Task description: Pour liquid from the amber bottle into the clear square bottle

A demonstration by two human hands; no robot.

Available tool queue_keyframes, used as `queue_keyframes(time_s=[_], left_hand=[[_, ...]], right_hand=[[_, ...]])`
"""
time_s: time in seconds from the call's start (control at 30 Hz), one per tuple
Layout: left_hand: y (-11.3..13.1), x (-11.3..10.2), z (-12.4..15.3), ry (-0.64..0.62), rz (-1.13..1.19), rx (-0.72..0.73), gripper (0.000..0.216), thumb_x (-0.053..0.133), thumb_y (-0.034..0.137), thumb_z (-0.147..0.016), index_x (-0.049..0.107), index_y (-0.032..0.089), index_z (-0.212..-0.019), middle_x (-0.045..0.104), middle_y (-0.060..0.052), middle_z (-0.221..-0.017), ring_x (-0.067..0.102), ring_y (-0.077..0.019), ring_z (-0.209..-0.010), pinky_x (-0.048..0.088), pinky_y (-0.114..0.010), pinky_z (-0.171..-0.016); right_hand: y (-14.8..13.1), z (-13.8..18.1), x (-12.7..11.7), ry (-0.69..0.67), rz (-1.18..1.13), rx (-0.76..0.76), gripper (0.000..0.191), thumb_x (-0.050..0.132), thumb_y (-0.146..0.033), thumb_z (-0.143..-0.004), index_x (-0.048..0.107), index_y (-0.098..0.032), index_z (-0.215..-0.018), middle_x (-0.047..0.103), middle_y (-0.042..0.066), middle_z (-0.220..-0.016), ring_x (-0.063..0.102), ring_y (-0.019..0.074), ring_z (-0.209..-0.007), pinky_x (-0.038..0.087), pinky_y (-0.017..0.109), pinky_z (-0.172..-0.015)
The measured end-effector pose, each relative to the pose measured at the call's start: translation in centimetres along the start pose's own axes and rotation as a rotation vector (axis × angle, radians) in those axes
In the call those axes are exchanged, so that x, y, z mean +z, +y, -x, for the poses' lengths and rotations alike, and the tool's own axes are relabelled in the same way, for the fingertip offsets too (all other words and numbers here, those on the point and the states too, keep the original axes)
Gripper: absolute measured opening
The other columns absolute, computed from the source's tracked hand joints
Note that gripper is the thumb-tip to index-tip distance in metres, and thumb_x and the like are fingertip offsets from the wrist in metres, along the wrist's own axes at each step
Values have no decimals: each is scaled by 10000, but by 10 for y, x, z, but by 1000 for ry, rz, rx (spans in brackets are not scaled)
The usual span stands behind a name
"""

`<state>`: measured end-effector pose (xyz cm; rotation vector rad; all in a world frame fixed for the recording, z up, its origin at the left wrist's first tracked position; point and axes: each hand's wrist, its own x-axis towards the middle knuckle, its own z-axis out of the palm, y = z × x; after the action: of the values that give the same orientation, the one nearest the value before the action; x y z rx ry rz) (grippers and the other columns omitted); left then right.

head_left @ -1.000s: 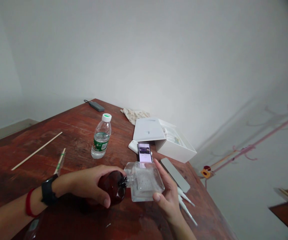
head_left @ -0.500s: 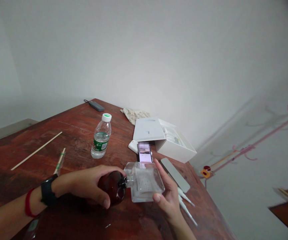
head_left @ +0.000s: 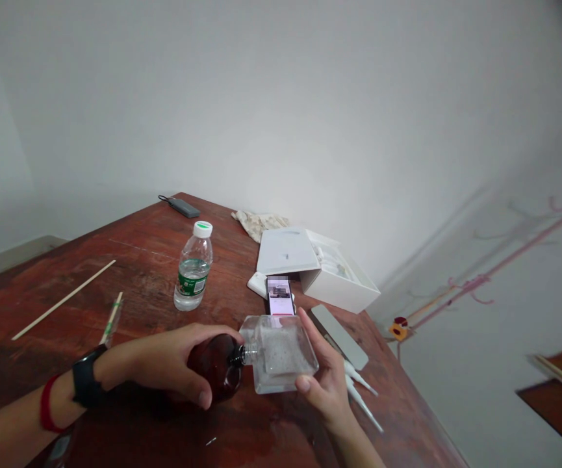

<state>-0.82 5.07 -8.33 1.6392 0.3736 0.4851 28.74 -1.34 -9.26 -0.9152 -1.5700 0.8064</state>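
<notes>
My left hand [head_left: 168,367] is wrapped round a dark brown bottle [head_left: 215,367], tipped on its side with its neck pointing right. A square clear glass bottle [head_left: 284,356] lies in the grip of my right hand [head_left: 327,383], thumb in front and fingers along its far side. The two necks meet mouth to mouth, or nearly so; I cannot tell whether they touch. Inside the clear bottle some liquid or bubbles seem to show. Both bottles are held above the reddish-brown wooden table [head_left: 134,260].
A water bottle [head_left: 193,270] stands behind my left hand. Farther right lie a phone [head_left: 281,298], an opened white box [head_left: 344,273], a grey case [head_left: 343,338] and white droppers [head_left: 362,396]. Wooden sticks [head_left: 63,300] are at the left, a cloth [head_left: 256,224] at the back.
The view has shifted slightly, so everything sits a little farther left. Both hands keep their hold, and the bottles stay neck to neck. The phone's screen picture differs.
</notes>
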Motion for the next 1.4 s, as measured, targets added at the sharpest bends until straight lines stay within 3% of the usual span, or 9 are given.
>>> queue_keyframes(time_s=[0.17,0.33,0.53,0.7,1.07,1.4], left_hand=[[-2,0,2,10,-8,28,881,939,731,-706,670,276,-1411,753,-58,-1385,682,-374,-1291,514,-441,-1124],[-3,-2,2,-33,3,-20,981,895,804,-704,624,288,-1493,730,-75,-1429,649,-396,-1347,483,-470,-1157],[-5,-1,1,-46,41,-35,1017,895,806,-702,605,283,-1524,712,-106,-1442,638,-404,-1345,461,-509,-1170],[-7,-4,4,12,-39,-51,1011,928,778,-679,621,286,-1507,709,-106,-1445,610,-419,-1367,430,-532,-1196],[-18,-14,9,28,-98,-112,1135,923,816,-639,553,269,-1562,606,-157,-1571,526,-466,-1452,293,-601,-1280],[-10,-12,7,-13,-88,-118,1136,881,843,-675,532,254,-1582,598,-168,-1565,523,-472,-1443,328,-596,-1257]], right_hand=[[-3,-5,6,8,-84,-76,785,867,-645,-802,674,-343,-1501,766,94,-1337,739,359,-1180,604,468,-1017],[-2,-5,5,6,-25,-84,840,863,-666,-793,653,-312,-1525,732,115,-1405,689,372,-1267,523,506,-1122],[0,-6,4,-9,-22,-108,871,856,-674,-795,625,-307,-1550,746,125,-1370,695,359,-1224,533,521,-1087],[1,-7,2,-16,7,-92,844,864,-657,-795,642,-318,-1536,717,123,-1429,657,383,-1297,455,572,-1173],[-1,-9,4,-46,-76,-121,806,885,-589,-829,609,-373,-1555,697,88,-1411,660,343,-1277,497,513,-1114],[-8,-14,5,-27,1,-191,818,874,-624,-820,618,-352,-1548,760,99,-1373,704,335,-1254,517,560,-1128]])
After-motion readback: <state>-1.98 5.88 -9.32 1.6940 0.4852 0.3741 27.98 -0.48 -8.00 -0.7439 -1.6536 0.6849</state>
